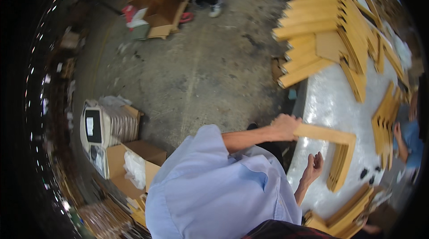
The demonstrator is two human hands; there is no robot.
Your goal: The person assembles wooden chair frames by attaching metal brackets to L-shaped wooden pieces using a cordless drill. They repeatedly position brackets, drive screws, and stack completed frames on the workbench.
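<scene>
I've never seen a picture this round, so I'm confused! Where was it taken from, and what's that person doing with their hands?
There's no robot arm here, just a person in a pale blue shirt. The camera sits on their head, looking down, and its very wide lens makes straight edges look bent. Their left hand grips one end of a bent wooden piece. Their right hand is open and holds nothing. On the shiny grey table lie a big pile of wooden pieces and a few small dark bits.
</scene>
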